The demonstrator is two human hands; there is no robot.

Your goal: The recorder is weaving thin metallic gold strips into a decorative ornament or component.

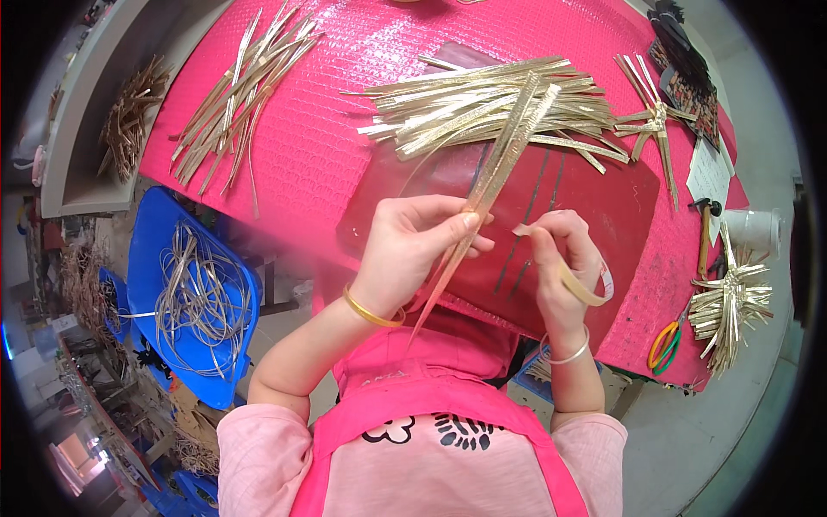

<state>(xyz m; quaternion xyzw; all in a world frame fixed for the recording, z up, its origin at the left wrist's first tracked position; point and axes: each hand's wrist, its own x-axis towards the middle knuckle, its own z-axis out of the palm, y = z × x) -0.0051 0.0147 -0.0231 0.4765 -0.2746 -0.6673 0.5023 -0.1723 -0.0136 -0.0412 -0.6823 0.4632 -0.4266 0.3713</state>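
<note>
I have the left hand closed in a pinch, thumb pressed over curled fingers, around a few gold strips. They slant through the grip: the upper ends lean right over the pile beyond, the lower ends taper down toward the pink apron. That forearm rises from lower left, elbow bent, a gold bangle at the wrist.

The right hand I see just beside it, thumb and forefinger nipped together on a short beige end, the other fingers folded through a beige ring, probably a tape roll. Its forearm stands nearly upright, with a pale bangle at the wrist.

Both hands hover above a dark red board. At its far edge lies the loose strip pile; another bundle is at left on the pink tabletop. To the right I make out scissors and a hammer.
</note>
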